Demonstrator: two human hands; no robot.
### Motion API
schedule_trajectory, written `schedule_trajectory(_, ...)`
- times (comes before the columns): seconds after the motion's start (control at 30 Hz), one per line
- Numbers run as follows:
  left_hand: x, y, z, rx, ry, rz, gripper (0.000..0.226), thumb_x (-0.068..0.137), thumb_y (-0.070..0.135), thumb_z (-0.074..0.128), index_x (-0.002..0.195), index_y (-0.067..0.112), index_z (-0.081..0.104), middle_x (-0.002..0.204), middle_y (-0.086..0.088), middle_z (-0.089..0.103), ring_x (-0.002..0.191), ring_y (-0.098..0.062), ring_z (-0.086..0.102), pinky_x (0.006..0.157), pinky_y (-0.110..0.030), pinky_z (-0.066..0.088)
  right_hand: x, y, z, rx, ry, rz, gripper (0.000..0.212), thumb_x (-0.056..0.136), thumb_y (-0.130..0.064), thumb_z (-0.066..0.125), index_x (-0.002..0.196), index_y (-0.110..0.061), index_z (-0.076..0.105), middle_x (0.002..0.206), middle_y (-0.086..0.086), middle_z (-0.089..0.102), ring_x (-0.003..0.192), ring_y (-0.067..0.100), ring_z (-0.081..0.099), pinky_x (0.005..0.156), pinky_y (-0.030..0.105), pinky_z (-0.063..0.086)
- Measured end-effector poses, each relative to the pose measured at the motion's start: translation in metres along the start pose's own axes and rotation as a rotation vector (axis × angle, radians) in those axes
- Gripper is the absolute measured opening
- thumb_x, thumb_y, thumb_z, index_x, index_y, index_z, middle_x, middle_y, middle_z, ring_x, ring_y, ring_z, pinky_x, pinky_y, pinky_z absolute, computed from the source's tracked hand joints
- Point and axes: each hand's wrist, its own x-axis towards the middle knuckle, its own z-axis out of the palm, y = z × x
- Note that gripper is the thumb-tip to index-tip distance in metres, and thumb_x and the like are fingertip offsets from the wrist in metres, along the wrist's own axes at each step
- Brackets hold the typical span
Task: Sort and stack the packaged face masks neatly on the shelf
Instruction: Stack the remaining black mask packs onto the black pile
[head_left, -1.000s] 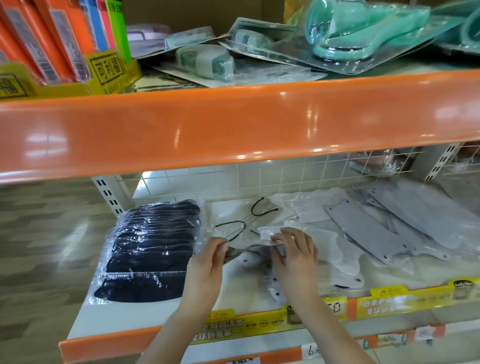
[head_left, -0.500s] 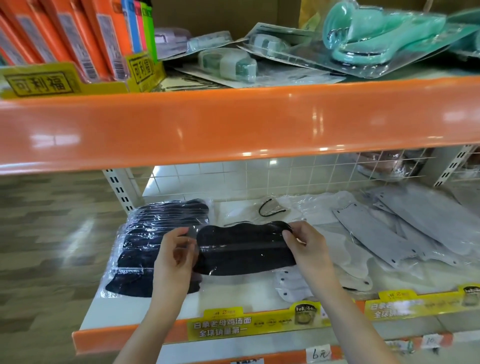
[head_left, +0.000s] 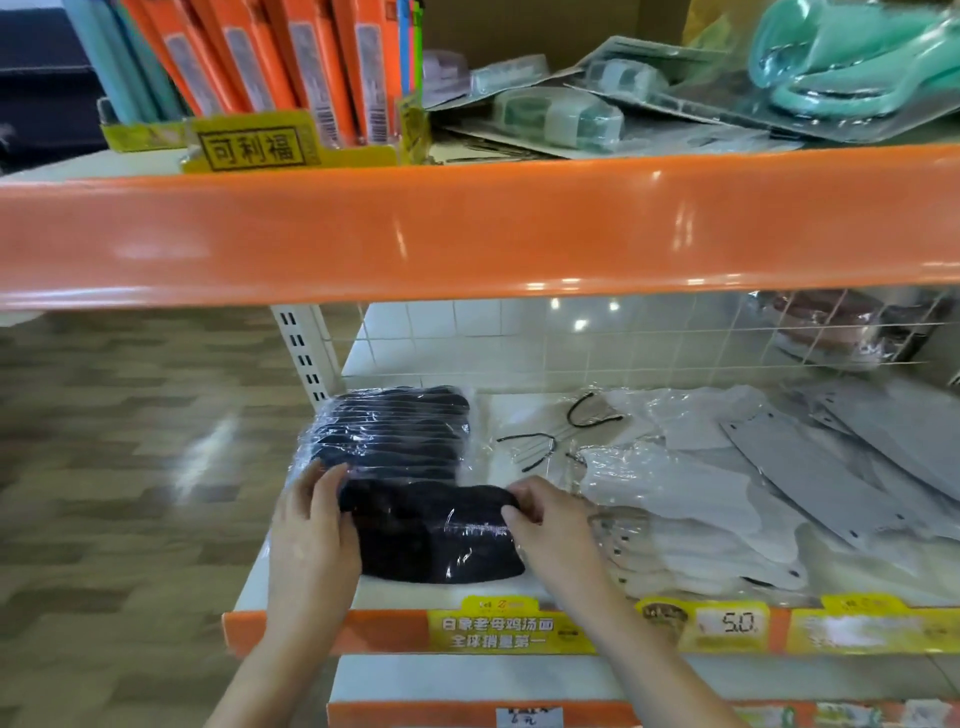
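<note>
A packaged black mask (head_left: 436, 535) lies at the front of the row of black masks (head_left: 395, 431) on the left of the lower shelf (head_left: 291, 592). My left hand (head_left: 311, 540) holds its left end, fingers curled over the edge. My right hand (head_left: 550, 525) pinches its right end. To the right lie loose white masks (head_left: 670, 499) and grey masks (head_left: 831, 467) in clear wrap, overlapping in disorder. A clear pack with black ear loops (head_left: 550, 431) lies behind my right hand.
The orange beam of the upper shelf (head_left: 467, 228) hangs low over the masks. Above it stand orange boxes (head_left: 291, 67) in a yellow tray and teal blister packs (head_left: 852, 57). A wire grid (head_left: 623, 343) backs the lower shelf. Yellow price tags (head_left: 509, 629) line its front edge.
Both hands carried the black mask pack left and down from mid-shelf onto the front of the black row. One second ago they were picking among the white masks.
</note>
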Motion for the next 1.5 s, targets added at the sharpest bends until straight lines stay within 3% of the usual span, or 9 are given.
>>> schedule_trajectory(0.1, -0.012, 0.001, 0.000, 0.107, -0.025, 0.162, 0.037, 0.081, 0.001, 0.053, 0.117, 0.001, 0.060, 0.128, -0.022, 0.054, 0.117, -0.043, 0.050, 0.092, -0.055, 0.045, 0.001, -0.003, 0.015, 0.003, -0.039, 0.015, 0.020, 0.090, -0.008, 0.059, 0.080, -0.026, 0.057, 0.075, -0.014, 0.059, 0.068, -0.010, 0.053, 0.063, 0.004, 0.036)
schedule_trajectory(0.23, -0.027, 0.011, 0.001, 0.109, -0.164, 0.241, 0.039, 0.093, 0.026, 0.039, 0.106, 0.007, 0.070, 0.119, -0.012, 0.064, 0.104, -0.034, 0.063, 0.084, -0.043, 0.051, 0.004, -0.010, 0.030, -0.060, -0.036, -0.005, 0.010, 0.091, -0.011, 0.058, 0.094, -0.021, 0.062, 0.079, -0.019, 0.058, 0.076, -0.001, 0.055, 0.064, 0.002, 0.035)
schedule_trajectory(0.5, -0.041, 0.010, 0.016, 0.408, -0.575, 0.021, 0.079, 0.095, 0.065, 0.009, 0.124, 0.016, 0.064, 0.127, -0.018, 0.060, 0.113, -0.040, 0.060, 0.078, -0.059, 0.051, 0.006, -0.014, 0.058, -0.157, -0.016, -0.042, 0.024, 0.093, -0.007, 0.054, 0.116, -0.015, 0.058, 0.112, -0.003, 0.064, 0.105, 0.011, 0.059, 0.087, 0.016, 0.042)
schedule_trajectory(0.7, -0.037, 0.002, 0.015, 0.454, -0.577, -0.003, 0.080, 0.095, 0.065, 0.008, 0.123, 0.017, 0.066, 0.124, -0.019, 0.062, 0.110, -0.043, 0.061, 0.075, -0.061, 0.052, -0.002, -0.002, 0.069, -0.452, 0.163, -0.369, 0.042, 0.077, 0.000, 0.070, 0.116, -0.011, 0.058, 0.117, 0.006, 0.052, 0.106, 0.022, 0.053, 0.088, 0.032, 0.052)
schedule_trajectory(0.9, -0.027, 0.003, 0.020, 0.471, -0.600, -0.034, 0.069, 0.071, 0.062, 0.038, 0.113, 0.019, 0.071, 0.118, -0.019, 0.066, 0.105, -0.042, 0.063, 0.070, -0.057, 0.053, -0.009, 0.010, 0.077, -0.564, 0.076, -0.576, 0.021, 0.087, -0.018, 0.057, 0.105, -0.021, 0.066, 0.106, -0.005, 0.051, 0.100, 0.010, 0.050, 0.088, 0.021, 0.048)
schedule_trajectory(1.07, -0.021, 0.017, 0.019, 0.514, -0.531, -0.036, 0.067, 0.080, 0.061, 0.035, 0.130, 0.024, 0.059, 0.138, -0.019, 0.051, 0.126, -0.042, 0.049, 0.088, -0.057, 0.047, -0.008, 0.009, 0.077, -0.599, 0.054, -0.608, 0.033, 0.089, -0.025, 0.038, 0.101, -0.023, 0.068, 0.100, -0.009, 0.055, 0.093, 0.009, 0.055, 0.085, 0.020, 0.047)
schedule_trajectory(1.2, -0.023, 0.008, 0.024, 0.496, -0.579, -0.049, 0.067, 0.072, 0.059, 0.037, 0.112, 0.018, 0.072, 0.119, -0.021, 0.065, 0.107, -0.044, 0.062, 0.071, -0.058, 0.053, -0.008, 0.011, 0.079, -0.609, 0.034, -0.596, 0.034, 0.087, -0.027, 0.037, 0.099, -0.025, 0.069, 0.101, -0.010, 0.058, 0.093, 0.008, 0.058, 0.085, 0.021, 0.051)
schedule_trajectory(1.37, -0.021, 0.003, 0.029, 0.503, -0.512, -0.004, 0.064, 0.073, 0.059, 0.040, 0.111, 0.018, 0.072, 0.118, -0.020, 0.065, 0.106, -0.043, 0.063, 0.071, -0.057, 0.052, -0.006, 0.013, 0.081, -0.616, 0.008, -0.558, 0.035, 0.086, -0.026, 0.038, 0.097, -0.024, 0.071, 0.105, -0.009, 0.060, 0.095, 0.008, 0.059, 0.084, 0.022, 0.052)
schedule_trajectory(1.5, -0.019, 0.000, 0.039, 0.492, -0.412, 0.012, 0.054, 0.066, 0.048, 0.078, 0.108, 0.014, 0.072, 0.116, -0.023, 0.065, 0.106, -0.045, 0.062, 0.071, -0.059, 0.051, -0.005, 0.017, 0.081, -0.616, -0.022, -0.559, 0.024, 0.082, -0.019, 0.057, 0.102, -0.021, 0.070, 0.110, -0.007, 0.060, 0.100, 0.010, 0.058, 0.088, 0.025, 0.052)
